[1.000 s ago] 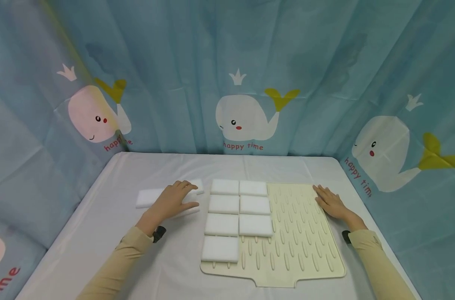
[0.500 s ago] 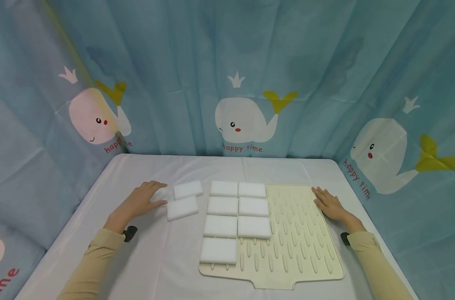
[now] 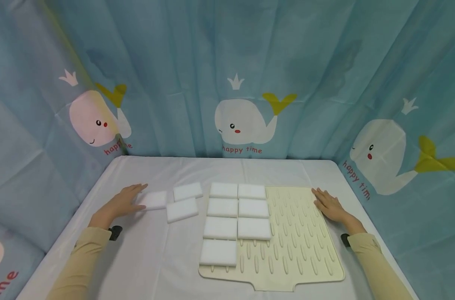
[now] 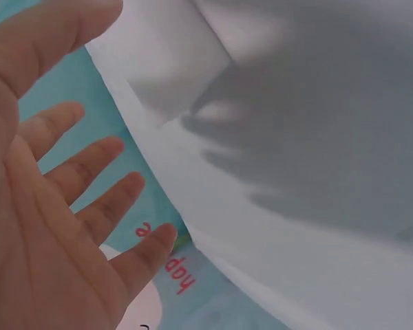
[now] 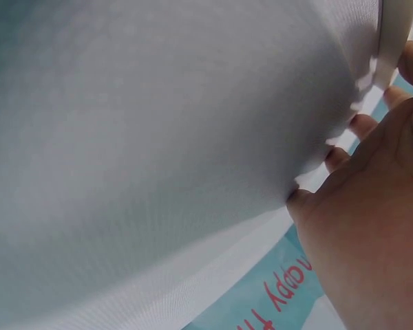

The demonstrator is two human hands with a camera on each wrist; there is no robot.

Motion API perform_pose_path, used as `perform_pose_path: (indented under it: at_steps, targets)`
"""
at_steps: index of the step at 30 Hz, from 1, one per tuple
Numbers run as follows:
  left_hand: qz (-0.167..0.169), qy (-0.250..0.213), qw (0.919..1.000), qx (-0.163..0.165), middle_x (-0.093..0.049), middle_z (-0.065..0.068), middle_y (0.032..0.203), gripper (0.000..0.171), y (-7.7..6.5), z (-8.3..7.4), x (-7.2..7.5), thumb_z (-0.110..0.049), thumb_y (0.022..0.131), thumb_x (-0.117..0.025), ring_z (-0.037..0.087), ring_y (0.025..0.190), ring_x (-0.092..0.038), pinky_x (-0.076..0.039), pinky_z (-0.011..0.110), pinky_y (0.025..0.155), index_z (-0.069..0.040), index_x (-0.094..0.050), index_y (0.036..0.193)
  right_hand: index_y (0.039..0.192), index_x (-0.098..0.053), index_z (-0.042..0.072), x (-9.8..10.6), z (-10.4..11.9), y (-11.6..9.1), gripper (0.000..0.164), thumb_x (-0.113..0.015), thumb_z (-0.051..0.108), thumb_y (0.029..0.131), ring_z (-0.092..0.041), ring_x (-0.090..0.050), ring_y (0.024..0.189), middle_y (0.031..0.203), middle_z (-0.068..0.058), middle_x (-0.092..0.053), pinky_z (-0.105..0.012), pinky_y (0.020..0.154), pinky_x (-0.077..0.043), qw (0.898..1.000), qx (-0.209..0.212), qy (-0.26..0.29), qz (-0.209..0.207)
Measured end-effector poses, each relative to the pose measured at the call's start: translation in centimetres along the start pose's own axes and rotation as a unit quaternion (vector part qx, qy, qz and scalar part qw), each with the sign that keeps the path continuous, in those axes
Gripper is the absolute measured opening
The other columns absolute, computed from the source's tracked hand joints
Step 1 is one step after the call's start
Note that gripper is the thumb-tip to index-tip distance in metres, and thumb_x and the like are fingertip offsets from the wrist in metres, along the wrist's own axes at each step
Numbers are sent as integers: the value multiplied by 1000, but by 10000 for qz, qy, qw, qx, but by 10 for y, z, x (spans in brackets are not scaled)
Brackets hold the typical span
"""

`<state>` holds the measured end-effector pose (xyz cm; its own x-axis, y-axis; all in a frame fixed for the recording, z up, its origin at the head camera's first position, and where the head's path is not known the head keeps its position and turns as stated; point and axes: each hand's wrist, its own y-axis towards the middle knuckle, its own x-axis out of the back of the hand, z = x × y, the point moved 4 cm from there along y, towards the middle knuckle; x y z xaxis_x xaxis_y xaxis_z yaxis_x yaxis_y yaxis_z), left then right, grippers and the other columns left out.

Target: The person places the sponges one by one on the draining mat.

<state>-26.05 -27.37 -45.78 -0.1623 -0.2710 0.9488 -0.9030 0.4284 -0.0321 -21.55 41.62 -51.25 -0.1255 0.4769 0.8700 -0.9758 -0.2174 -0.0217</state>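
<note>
My left hand (image 3: pixel 120 203) is at the left end of a white sponge block (image 3: pixel 155 200), thumb and fingertips right at its edge. In the left wrist view the fingers (image 4: pixel 100 151) are spread and fairly straight, with a corner of the white block (image 4: pixel 175 62) beyond the thumb. My right hand (image 3: pixel 330 205) lies at the upper right edge of a cream ribbed mat (image 3: pixel 302 233). The right wrist view has its thumb close to the mat's raised edge (image 5: pixel 394 41) and the other fingers (image 5: pixel 361 125) extended on the white cloth.
Two loose white blocks, one at the back (image 3: pixel 187 191) and one in front (image 3: pixel 182 210), lie left of the mat. Several more blocks (image 3: pixel 220 228) sit in two columns on the mat's left part. A blue whale-print curtain (image 3: pixel 167 83) surrounds the white-covered table (image 3: pixel 137 258).
My left hand has moved left, off the two loose blocks, to the leftmost block's outer end. All three loose blocks now show. My right hand stays at the mat's edge.
</note>
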Motion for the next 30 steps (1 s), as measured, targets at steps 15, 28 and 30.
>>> perform_pose_path:
  at_steps: [15,28,30]
  targets:
    - [236,-289,9993,39,-44,32,130,69,6,14,-10,-15,73,-75,50,119,-39,-34,60,96,6,-45,132,146,-22,2,-2,-2,1,55,-38,27,100,-56,-6,132,148,-31,-15,-73,97,1,10000,50,-15,17]
    - [195,-21,9997,135,-45,31,125,60,-2,11,3,-12,75,-71,48,113,-43,-39,60,89,4,-49,129,148,-20,11,-2,-3,-3,55,-35,33,100,-55,-4,133,150,-26,-14,-74,95,5,9986,395,200,-278]
    - [178,-12,9997,164,-44,30,126,60,-3,12,6,-12,76,-71,48,114,-42,-38,60,89,3,-48,130,147,-22,7,-1,-3,-1,55,-37,31,100,-56,-6,132,149,-29,-15,-74,96,2,9996,218,102,-137]
